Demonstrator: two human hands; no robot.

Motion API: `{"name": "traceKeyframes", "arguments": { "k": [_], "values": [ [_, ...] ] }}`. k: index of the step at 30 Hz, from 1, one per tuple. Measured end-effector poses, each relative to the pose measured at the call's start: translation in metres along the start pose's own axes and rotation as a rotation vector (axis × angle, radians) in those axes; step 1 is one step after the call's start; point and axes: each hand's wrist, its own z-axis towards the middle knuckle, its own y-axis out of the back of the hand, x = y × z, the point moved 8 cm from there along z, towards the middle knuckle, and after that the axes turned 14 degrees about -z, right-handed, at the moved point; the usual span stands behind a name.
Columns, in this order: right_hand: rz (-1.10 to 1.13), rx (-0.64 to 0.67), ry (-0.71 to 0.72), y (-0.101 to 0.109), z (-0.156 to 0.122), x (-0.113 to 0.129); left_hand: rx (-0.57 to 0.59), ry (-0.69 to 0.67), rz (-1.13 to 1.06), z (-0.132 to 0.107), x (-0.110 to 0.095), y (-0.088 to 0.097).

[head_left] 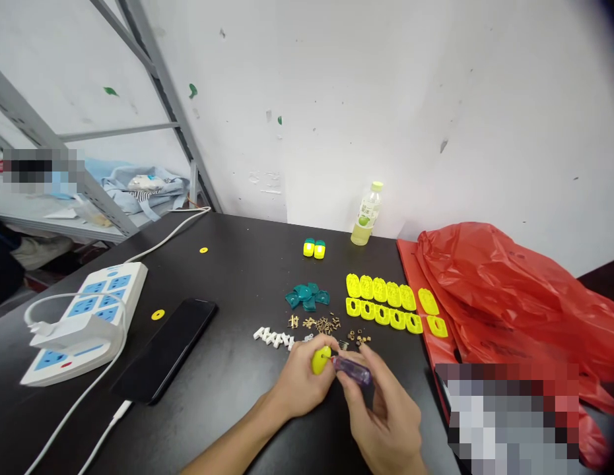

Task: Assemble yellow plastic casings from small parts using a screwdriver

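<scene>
My left hand (pixel 300 381) is shut on a rounded yellow plastic part (pixel 321 360) just above the dark table (pixel 228 264). My right hand (pixel 386 422) grips a small screwdriver with a translucent purple handle (pixel 352 371), its tip hidden by my fingers near the yellow part. Just beyond my hands lie small white plastic pieces (pixel 272 338) and loose brass fittings (pixel 319 323). Farther back are teal plastic covers (pixel 307 297), rows of bright yellow perforated plates (pixel 381 303), and a pair of assembled yellow-and-teal units (pixel 313 249).
A black smartphone (pixel 163 349) lies left of my hands, beside a white power strip (pixel 84 323) with cables. Yellow washers (pixel 158 315) lie nearby. A red plastic bag (pixel 510 303) covers the right side, a plastic bottle (pixel 367 214) stands at the wall, and a blurred patch hides the lower right.
</scene>
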Motion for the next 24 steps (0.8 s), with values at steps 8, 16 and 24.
{"name": "traceKeyframes", "arguments": {
  "k": [8,16,24],
  "values": [
    [0.193,0.019,0.024,0.004,0.015,0.001,-0.011,-0.003,0.043,0.001,0.002,0.0],
    [0.292,0.095,-0.026,0.0,0.015,0.004,-0.016,-0.016,-0.035,0.002,0.0,0.003],
    [0.163,-0.007,-0.023,0.007,0.02,0.002,-0.011,-0.007,-0.109,0.002,0.002,0.004]
  ]
}}
